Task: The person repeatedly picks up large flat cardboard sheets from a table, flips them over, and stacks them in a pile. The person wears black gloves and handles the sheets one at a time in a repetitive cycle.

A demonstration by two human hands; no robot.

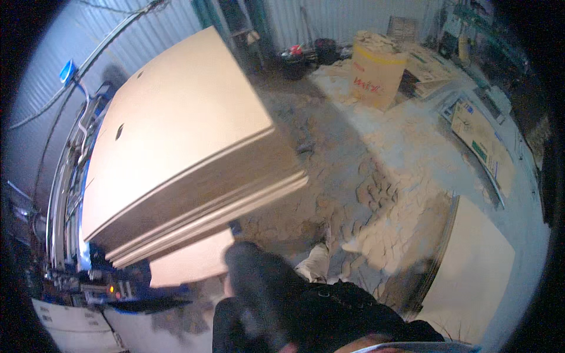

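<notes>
A tall stack of flat brown cardboard sheets (182, 112) rises at the left, its top sheet marked by small dark slots. The lower sheets jut out past the upper ones. Beneath its near edge shows a smaller tan cardboard piece (194, 259). My dark left sleeve (259, 288) is smeared by motion close to that piece. Of my left hand (228, 286) only a thin strip of skin appears beside the sleeve, near the cardboard piece's right edge. Its fingers are hidden, so I cannot tell whether it touches or holds anything. My right hand is out of view.
A machine with metal rails (62, 194) runs along the left. Scraps (376, 188) litter the floor. A scrap-filled cardboard box (376, 76) stands at the back. At right lie a pale sheet stack (474, 265) and printed cardboard (482, 141). A light-coloured shoe (316, 262) shows below centre.
</notes>
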